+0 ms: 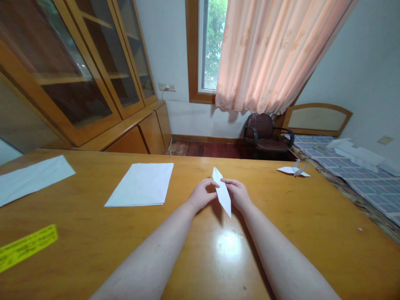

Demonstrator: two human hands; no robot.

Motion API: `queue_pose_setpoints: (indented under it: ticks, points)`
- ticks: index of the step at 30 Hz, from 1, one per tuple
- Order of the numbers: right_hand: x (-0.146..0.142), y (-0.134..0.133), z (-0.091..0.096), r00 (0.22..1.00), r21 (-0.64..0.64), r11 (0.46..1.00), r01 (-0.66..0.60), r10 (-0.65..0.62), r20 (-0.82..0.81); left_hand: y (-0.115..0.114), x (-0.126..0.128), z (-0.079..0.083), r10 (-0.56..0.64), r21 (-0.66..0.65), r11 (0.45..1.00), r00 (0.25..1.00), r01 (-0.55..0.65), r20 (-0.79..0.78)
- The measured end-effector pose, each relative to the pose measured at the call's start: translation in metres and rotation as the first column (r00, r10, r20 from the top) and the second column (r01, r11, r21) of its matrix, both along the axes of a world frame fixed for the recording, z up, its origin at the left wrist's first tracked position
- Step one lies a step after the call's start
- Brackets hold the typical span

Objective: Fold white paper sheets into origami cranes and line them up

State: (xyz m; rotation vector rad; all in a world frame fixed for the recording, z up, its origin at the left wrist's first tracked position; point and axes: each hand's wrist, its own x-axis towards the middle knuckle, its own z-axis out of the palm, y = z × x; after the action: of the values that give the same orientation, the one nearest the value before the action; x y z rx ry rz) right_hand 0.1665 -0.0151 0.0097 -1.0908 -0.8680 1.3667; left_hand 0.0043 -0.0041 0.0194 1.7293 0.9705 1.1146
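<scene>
A narrow folded white paper shape (222, 191), pointed at both ends, is held just above the wooden table (93, 233) at its middle. My left hand (201, 195) pinches its left edge with fingers closed. My right hand (238, 193) grips its right edge, fingers curled onto the paper. Both forearms reach in from the bottom of the view.
A stack of white paper sheets (141, 184) lies left of my hands. A finished paper crane (295, 169) sits at the table's far right. Another white sheet (31, 177) and a yellow label (26, 246) lie at the left. A chair (265, 135), bed and cabinets stand beyond.
</scene>
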Motion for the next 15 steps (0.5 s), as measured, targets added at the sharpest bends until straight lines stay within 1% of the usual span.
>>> queue_pose_setpoints:
  ticks: [3, 6, 9, 12, 15]
  points:
    - [0.0, 0.001, -0.004, 0.999, 0.018, 0.999, -0.036, 0.036, -0.026, 0.001, 0.0, 0.001, 0.009, -0.009, 1.0, 1.0, -0.009, 0.022]
    - [0.0, 0.0, -0.004, 0.999, 0.04, 0.998, -0.05, 0.05, -0.005, 0.002, 0.0, 0.0, 0.045, -0.06, 0.997, 0.997, -0.042, 0.061]
    - [0.0, -0.003, -0.001, 0.994, 0.047, 0.994, -0.097, 0.095, 0.046, 0.004, 0.0, -0.002, 0.081, -0.122, 0.99, 0.993, -0.071, 0.08]
    - [-0.001, -0.006, 0.004, 0.979, 0.071, 0.982, -0.177, 0.169, 0.111, 0.006, -0.001, -0.004, 0.076, -0.148, 0.987, 0.995, -0.066, 0.063]
    - [-0.001, -0.006, 0.007, 0.96, 0.125, 0.972, -0.197, 0.166, 0.225, 0.007, -0.001, -0.007, 0.059, -0.162, 0.986, 0.997, -0.05, 0.051]
